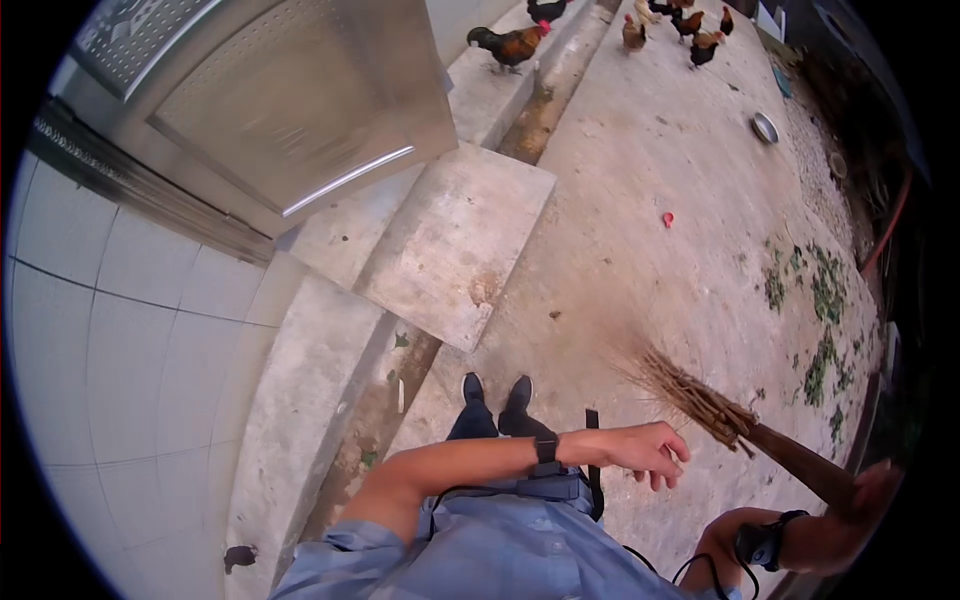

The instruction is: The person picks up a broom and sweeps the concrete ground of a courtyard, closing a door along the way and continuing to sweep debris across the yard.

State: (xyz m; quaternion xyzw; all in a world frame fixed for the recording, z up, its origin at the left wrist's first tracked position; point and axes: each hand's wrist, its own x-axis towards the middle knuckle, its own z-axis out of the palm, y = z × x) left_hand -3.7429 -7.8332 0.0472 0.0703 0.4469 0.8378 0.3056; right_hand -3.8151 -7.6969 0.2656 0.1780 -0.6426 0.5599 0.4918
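A twig broom (690,398) points away from me to the left, its thin bristle ends blurred above the concrete. My right hand (868,492), smeared by motion at the far right, is closed round the broom's handle. In front of my body hangs my left hand (645,448), with nothing in it. Its fingers are loosely bent and apart, a short way left of the broom's thick end.
A metal door (300,110) stands ajar over concrete steps (460,240) and a narrow gutter. Several chickens (690,25) are at the back. A metal bowl (765,128), a small red object (668,219) and scattered green leaves (826,290) lie on the ground.
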